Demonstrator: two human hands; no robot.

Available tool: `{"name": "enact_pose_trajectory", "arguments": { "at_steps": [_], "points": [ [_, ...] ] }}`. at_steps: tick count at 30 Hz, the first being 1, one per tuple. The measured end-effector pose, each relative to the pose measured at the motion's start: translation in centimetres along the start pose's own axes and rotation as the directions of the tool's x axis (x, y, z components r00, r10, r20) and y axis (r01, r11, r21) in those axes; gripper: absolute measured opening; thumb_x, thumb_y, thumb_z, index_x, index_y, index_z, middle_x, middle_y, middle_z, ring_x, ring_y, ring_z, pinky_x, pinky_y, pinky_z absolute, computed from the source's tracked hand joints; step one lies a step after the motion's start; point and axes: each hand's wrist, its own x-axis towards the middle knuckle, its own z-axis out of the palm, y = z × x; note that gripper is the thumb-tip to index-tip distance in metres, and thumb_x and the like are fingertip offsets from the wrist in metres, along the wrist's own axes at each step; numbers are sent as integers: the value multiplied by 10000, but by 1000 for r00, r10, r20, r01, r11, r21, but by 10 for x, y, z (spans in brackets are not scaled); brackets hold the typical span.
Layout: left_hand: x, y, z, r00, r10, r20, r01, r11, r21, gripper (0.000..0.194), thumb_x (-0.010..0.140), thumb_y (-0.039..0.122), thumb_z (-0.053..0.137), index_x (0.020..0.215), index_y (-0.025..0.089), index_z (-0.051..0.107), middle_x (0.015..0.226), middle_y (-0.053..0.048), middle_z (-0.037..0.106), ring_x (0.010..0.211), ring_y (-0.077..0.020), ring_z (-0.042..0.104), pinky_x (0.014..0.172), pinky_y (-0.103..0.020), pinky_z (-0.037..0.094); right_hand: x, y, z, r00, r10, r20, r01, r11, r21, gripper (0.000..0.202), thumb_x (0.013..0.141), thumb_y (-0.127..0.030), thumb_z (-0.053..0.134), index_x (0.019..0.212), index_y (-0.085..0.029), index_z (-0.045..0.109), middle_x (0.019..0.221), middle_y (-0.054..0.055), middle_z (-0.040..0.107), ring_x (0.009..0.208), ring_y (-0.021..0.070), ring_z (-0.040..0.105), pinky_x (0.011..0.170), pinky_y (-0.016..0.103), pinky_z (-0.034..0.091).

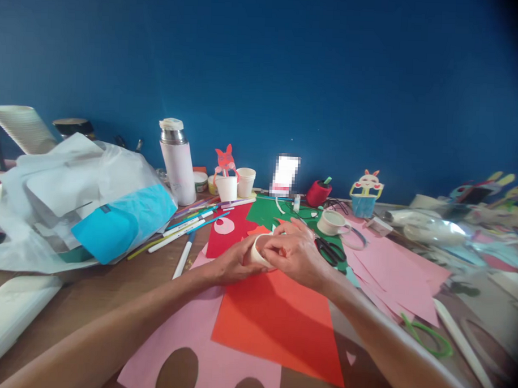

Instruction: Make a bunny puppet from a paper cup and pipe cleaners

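Note:
A white paper cup (260, 250) is tipped with its opening toward the right, and my left hand (235, 262) is wrapped round its left side. My right hand (294, 253) is at the cup's mouth with its fingers bent together; what they pinch, if anything, is hidden. Beneath both hands lies an orange-red sheet (280, 325), on top of a pink sheet (173, 327) with round holes. Black-handled scissors (330, 251) rest just right of my right hand, on green paper (264, 210).
Markers (176, 235) and a stuffed plastic bag (89, 199) are at the left, near a tall flask (176, 163). Decorated cups (227, 187) stand along the blue wall. Pink sheets (396, 272), a tape roll (355, 238) and a white cup (331, 223) lie to the right.

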Motion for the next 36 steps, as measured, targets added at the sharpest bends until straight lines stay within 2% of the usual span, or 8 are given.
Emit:
{"name": "enact_pose_trajectory", "arguments": {
  "at_steps": [9,15,24,26,29,31,33,36],
  "points": [
    [2,6,1,999,4,46,-2,1000,-30,405,748,291,555,1114,157,447,1034,-63,550,916,-177,513,785,-280,417,0,-1,0,999,-28,29,27,999,37,284,794,-157,461,515,-179,505,518,-27,517,688,124,477,676,269,279],
    [2,9,1,992,-108,63,109,994,-17,333,758,306,535,1047,153,478,905,-33,577,760,-141,520,656,-233,422,2,-1,5,999,-34,-26,34,999,6,269,797,-149,466,548,-191,557,548,-28,553,738,136,478,776,311,260],
    [4,8,5,995,-89,49,89,996,-8,189,753,321,532,854,163,552,788,-17,577,820,-174,533,738,-266,422,1,-6,12,997,6,-77,1,995,96,244,772,-109,482,580,-208,596,602,-28,581,832,149,492,712,283,284],
    [4,6,5,996,-87,30,87,996,8,226,742,324,546,908,170,551,847,-23,578,848,-180,532,764,-274,419,-1,-4,16,994,29,-103,-17,993,116,238,773,-105,485,614,-221,618,613,-30,591,833,147,501,738,294,287],
    [6,4,3,993,-83,-88,94,988,125,375,671,362,622,993,188,545,1017,-50,526,952,-207,491,828,-303,399,0,-1,21,983,102,-153,-83,988,127,203,785,-154,507,655,-230,643,649,-19,607,827,147,513,774,308,298],
    [7,3,1,985,-87,-147,116,972,202,390,643,383,643,976,196,564,1034,-55,497,962,-214,476,836,-321,396,2,0,22,978,139,-157,-119,985,128,193,787,-181,517,661,-236,651,651,-13,610,836,152,518,790,315,305],
    [8,4,0,980,-109,-166,138,975,173,428,639,372,647,1018,203,544,1023,-56,499,942,-206,484,804,-316,415,4,1,22,976,156,-150,-135,981,136,193,791,-189,516,667,-243,654,658,-13,614,842,155,519,804,320,309],
    [7,9,-2,971,-152,-183,156,988,2,547,636,290,650,1132,204,437,1079,-69,496,970,-200,488,744,-284,444,4,4,21,976,158,-148,-136,979,151,197,790,-188,517,661,-250,652,661,-18,615,837,154,518,825,324,306]
  ]
}}
